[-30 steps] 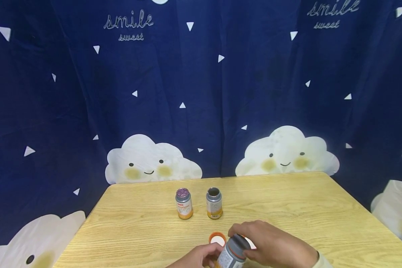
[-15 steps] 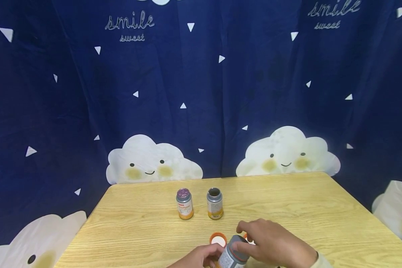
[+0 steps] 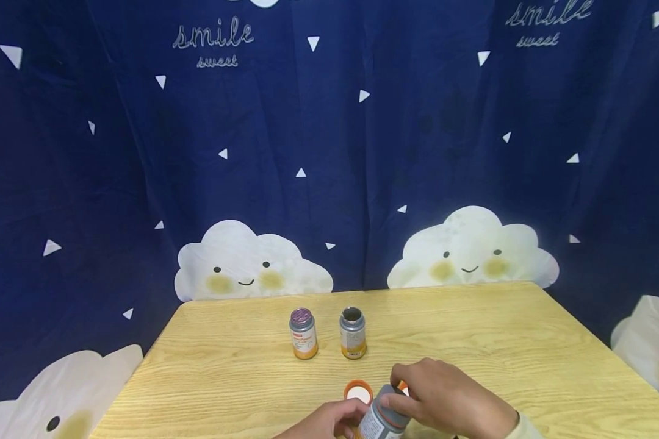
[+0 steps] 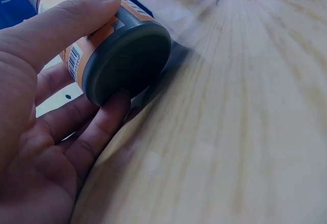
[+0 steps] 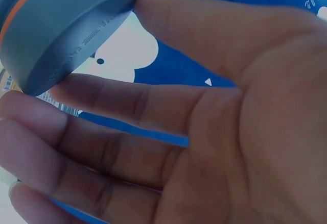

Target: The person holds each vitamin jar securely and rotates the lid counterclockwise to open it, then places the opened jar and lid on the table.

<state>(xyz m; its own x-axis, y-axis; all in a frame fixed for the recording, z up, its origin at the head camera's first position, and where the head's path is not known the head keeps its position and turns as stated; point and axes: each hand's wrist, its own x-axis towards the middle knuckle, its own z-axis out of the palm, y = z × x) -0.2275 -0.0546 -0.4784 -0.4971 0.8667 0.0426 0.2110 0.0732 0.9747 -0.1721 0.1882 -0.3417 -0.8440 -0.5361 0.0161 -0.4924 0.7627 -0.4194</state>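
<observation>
A grey supplement bottle (image 3: 372,428) with a white and orange label is tilted low at the front of the table. My left hand (image 3: 326,421) grips its body, thumb on the label and fingers beneath, and the dark base (image 4: 130,60) shows in the left wrist view. Over the bottle's top end sits a grey cap (image 5: 64,35) with an orange line below it. My right hand (image 3: 447,396) pinches this cap between thumb and fingers. Behind the bottle, an orange-rimmed lid (image 3: 358,391) lies with its white inside up. A second orange-rimmed lid (image 3: 404,389) is mostly hidden by my right fingers.
Farther back on the wooden table (image 3: 225,366) stand two capless bottles: one with a purplish seal (image 3: 304,335) over its mouth, one with a dark open mouth (image 3: 353,335). A blue curtain (image 3: 329,122) with clouds hangs behind the table.
My right fingers have shifted round the cap: the thumb now lies across its near side, and the fingers lifted, then came back against it. The left hand keeps its grip on the bottle.
</observation>
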